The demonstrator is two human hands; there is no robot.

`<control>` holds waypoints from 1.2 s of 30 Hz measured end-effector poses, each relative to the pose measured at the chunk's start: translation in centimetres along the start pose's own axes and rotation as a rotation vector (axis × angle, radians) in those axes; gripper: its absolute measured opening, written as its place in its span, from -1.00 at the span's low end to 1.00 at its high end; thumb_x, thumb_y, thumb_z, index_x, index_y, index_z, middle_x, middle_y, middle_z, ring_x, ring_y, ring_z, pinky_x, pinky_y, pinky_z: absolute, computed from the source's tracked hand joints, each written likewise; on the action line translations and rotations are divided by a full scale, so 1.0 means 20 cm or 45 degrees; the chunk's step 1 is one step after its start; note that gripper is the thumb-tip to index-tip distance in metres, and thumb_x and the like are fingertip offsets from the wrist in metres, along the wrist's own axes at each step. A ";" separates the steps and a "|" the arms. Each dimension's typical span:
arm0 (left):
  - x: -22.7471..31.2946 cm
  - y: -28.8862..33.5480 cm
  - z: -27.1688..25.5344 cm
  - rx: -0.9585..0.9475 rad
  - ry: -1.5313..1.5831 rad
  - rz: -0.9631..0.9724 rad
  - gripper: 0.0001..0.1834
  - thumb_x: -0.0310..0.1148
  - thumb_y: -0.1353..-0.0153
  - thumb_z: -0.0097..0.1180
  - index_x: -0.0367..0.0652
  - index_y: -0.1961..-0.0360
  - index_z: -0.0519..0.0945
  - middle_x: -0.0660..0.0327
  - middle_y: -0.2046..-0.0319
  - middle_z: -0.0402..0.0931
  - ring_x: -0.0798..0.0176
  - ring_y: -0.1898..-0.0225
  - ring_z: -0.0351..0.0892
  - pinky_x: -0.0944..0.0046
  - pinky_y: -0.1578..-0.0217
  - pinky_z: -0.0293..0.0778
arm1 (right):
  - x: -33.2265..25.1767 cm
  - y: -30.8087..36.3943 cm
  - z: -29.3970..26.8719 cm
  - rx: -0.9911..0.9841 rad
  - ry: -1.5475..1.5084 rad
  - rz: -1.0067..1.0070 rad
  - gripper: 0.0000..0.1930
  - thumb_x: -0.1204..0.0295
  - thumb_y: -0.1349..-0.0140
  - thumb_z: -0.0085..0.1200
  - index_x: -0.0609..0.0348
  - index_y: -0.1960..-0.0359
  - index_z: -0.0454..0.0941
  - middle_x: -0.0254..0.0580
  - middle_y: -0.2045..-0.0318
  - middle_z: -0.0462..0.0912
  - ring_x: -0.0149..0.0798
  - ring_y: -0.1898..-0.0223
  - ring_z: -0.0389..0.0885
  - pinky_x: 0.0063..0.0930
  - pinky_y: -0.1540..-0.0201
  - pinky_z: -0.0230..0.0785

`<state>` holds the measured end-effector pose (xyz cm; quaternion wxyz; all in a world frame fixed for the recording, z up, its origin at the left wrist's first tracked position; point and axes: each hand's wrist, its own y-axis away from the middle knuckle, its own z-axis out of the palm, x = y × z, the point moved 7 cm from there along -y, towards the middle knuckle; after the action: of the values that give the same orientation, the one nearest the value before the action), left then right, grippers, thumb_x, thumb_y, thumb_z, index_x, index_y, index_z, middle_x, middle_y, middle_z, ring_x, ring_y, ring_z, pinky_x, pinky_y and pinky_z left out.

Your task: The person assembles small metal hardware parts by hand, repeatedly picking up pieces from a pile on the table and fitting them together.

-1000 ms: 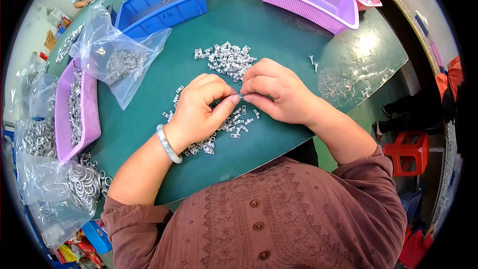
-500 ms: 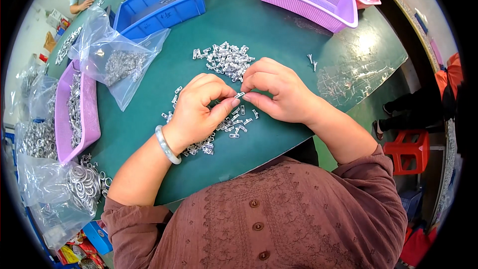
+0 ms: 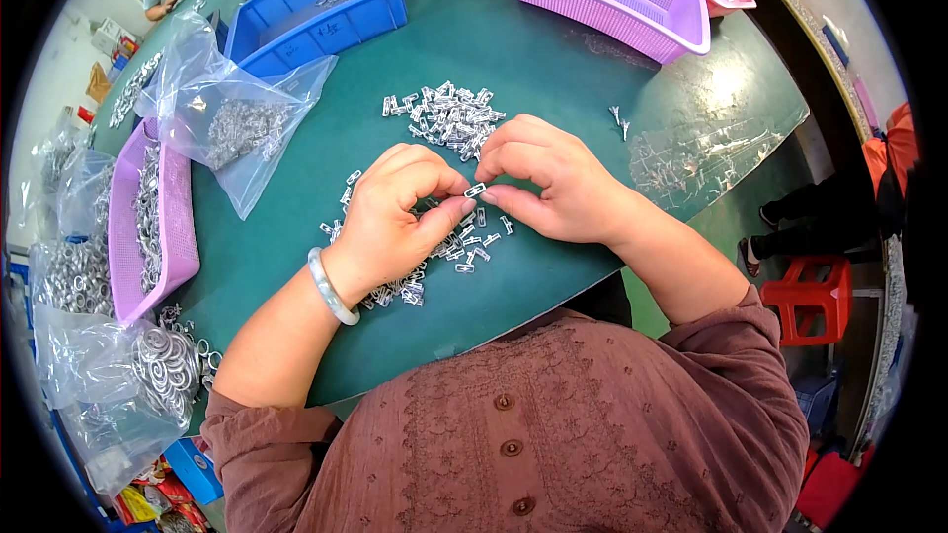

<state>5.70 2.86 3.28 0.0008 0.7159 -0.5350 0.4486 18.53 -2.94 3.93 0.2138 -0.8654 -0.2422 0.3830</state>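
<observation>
We see a small slotted metal slider point(image 3: 475, 190) pinched between the fingertips of both hands, in front of the wearer's chest and above the green tabletop point(image 3: 444, 25). Its lower left end sits at the thumb and index finger of the left hand point(image 3: 395, 199); its upper right end sits at the thumb and index finger of the right hand point(image 3: 553, 183). On each hand we find thumb and index drawn close together, leaving only the slider's slight thickness between them, while the remaining fingers curl inward. The middle of the slider shows in the narrow gap between the two hands.

The slider looks silver-grey and shiny, a short, narrow oblong frame with dark openings along its face. It slants, the right end higher than the left. Finer detail is too small for us to make out.

Just beyond the fingertips we see a heap of similar metal pieces point(image 3: 452, 116) on the tabletop. More loose metal pieces point(image 3: 403, 290) lie scattered below and beside the left hand, some partly hidden by it. A pale bangle point(image 3: 331, 286) circles the left wrist. Farther left we note a lilac basket point(image 3: 181, 237) of metal parts and a clear plastic bag point(image 3: 281, 104).
</observation>
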 end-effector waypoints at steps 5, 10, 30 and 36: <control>0.01 0.00 0.00 0.001 -0.006 0.009 -0.83 -0.56 0.08 0.32 -0.19 0.45 0.58 0.22 0.43 0.54 0.25 0.37 0.49 0.31 0.35 0.40 | 0.01 0.01 0.01 -0.015 -0.014 -0.018 -0.83 0.54 0.01 0.22 0.18 0.36 0.53 -0.16 0.33 0.54 -0.05 0.22 0.51 -0.25 0.17 0.40; 0.00 0.00 0.00 0.007 -0.001 0.007 -0.83 -0.56 0.08 0.32 -0.20 0.45 0.57 0.22 0.42 0.53 0.25 0.36 0.49 0.31 0.35 0.40 | 0.00 0.00 0.01 -0.021 -0.014 -0.015 -0.83 0.55 0.02 0.22 0.18 0.37 0.52 -0.16 0.33 0.54 -0.04 0.22 0.51 -0.26 0.17 0.40; 0.02 0.01 0.07 -0.283 -0.032 0.083 -0.82 -0.52 0.10 0.34 -0.16 0.47 0.57 0.25 0.44 0.50 0.19 0.35 0.46 0.24 0.31 0.38 | 0.13 0.03 -0.08 0.180 0.350 0.207 -0.87 0.57 -0.02 0.14 0.14 0.36 0.56 -0.21 0.36 0.56 -0.04 0.25 0.49 -0.21 0.15 0.36; 0.03 0.01 0.08 -0.329 -0.078 0.090 -0.85 -0.44 0.05 0.33 -0.13 0.43 0.60 0.24 0.44 0.51 0.16 0.34 0.47 0.20 0.25 0.35 | 0.17 0.04 -0.01 0.001 0.392 0.264 -0.88 0.53 -0.04 0.17 0.16 0.34 0.58 -0.19 0.33 0.53 -0.07 0.21 0.47 -0.24 0.12 0.34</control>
<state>6.59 1.61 2.69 0.0607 0.7039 -0.6130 0.3538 20.90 -1.68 1.78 0.2081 -0.9340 -0.1158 0.2663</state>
